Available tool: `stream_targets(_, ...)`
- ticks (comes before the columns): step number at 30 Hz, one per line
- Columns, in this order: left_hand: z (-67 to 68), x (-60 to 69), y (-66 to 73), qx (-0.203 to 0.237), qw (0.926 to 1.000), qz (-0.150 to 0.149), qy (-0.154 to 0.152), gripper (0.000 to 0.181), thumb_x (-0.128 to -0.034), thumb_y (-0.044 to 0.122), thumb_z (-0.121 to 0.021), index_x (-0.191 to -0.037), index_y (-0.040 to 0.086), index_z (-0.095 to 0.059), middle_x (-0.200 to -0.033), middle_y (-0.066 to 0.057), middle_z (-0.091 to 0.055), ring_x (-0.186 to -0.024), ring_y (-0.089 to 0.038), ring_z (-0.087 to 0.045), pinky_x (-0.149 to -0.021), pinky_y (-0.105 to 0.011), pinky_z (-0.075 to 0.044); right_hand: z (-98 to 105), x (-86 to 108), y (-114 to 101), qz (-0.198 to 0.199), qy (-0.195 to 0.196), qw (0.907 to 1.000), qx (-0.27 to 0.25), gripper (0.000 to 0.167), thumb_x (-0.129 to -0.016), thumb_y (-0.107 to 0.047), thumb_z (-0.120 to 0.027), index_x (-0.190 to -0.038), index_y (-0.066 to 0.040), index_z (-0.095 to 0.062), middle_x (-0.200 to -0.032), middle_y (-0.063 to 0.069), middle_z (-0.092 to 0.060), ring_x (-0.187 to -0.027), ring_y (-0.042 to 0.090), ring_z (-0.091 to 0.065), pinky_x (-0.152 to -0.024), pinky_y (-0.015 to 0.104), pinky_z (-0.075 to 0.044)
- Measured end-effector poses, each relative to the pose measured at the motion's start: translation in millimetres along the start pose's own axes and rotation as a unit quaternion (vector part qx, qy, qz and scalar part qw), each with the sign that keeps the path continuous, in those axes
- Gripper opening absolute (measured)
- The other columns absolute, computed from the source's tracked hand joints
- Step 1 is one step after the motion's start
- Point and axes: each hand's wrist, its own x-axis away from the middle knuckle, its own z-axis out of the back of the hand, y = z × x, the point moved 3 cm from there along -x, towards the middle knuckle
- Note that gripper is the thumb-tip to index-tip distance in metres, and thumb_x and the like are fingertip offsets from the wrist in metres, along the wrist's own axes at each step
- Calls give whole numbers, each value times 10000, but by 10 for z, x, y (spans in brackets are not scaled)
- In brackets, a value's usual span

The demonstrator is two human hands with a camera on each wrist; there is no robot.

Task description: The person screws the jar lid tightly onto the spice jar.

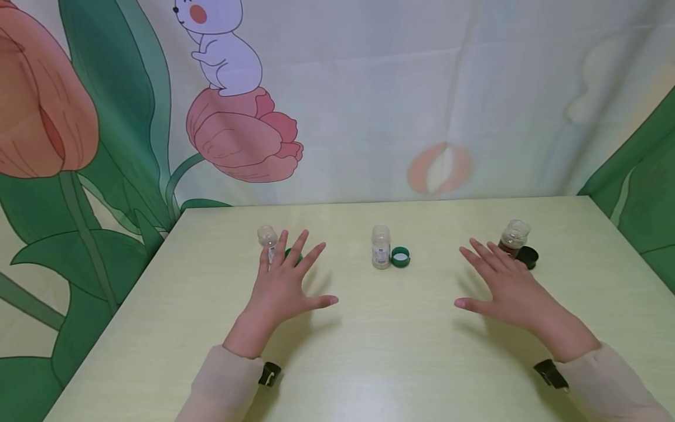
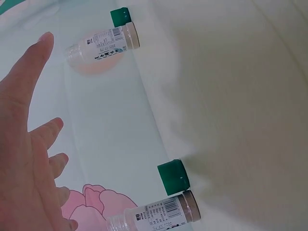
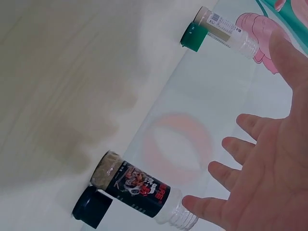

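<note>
My left hand (image 1: 282, 293) hovers with spread fingers over the table, nearest to an uncapped clear jar (image 1: 267, 236) and its green cap (image 1: 293, 256), both partly hidden behind the fingers. In the middle stands a second clear jar (image 1: 381, 247) with a white label, a green cap (image 1: 400, 257) lying to its right. My right hand (image 1: 514, 293), fingers also spread, is in front of a dark-labelled jar (image 1: 514, 234) and a black cap (image 1: 527, 257). In the right wrist view that jar (image 3: 139, 187) is uncapped, the black cap (image 3: 92, 207) beside its base. Neither hand holds anything.
The pale table (image 1: 369, 351) ends at a printed cloth (image 1: 358, 117) hanging behind the jars. Green leaf-patterned cloth (image 1: 651, 193) borders the right side. A black clip (image 1: 269, 374) is on the left sleeve and another (image 1: 551, 374) on the right sleeve.
</note>
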Motion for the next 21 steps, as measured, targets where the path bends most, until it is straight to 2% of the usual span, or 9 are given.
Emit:
stream_targets(5, 10, 4, 18, 66, 10000, -32, 41, 992, -796, 702, -735, -1609, 315, -319, -1741, -60, -160, -1610, -427, -28, -1236, -715, -102, -7, 37, 36, 30, 13, 9999, -135, 959, -908, -606, -679, -1619, -110, -271, -1703, 187, -215, -1539, 502, -210, -1135, 777, -236)
stream_targets(13, 33, 18, 70, 185, 9996, -122, 146, 975, -801, 685, -741, -1604, 311, -332, -1730, -55, -210, -1613, -410, -52, -1235, -714, -112, 7, 74, 71, 252, 206, 9994, -133, 916, -918, -540, -702, -1595, -60, -314, -1667, 225, -286, -1525, 491, -249, -1196, 682, -237)
stream_targets(21, 79, 33, 157, 182, 9995, -239, 123, 963, -807, 686, -734, -1597, 289, -352, -1719, -71, -241, -1607, -402, -119, -1225, -717, -153, 1, 157, 123, 409, 473, 9980, 9, 880, -907, -513, -728, -1566, -53, -369, -1627, 233, -360, -1489, 491, -315, -1161, 676, -293)
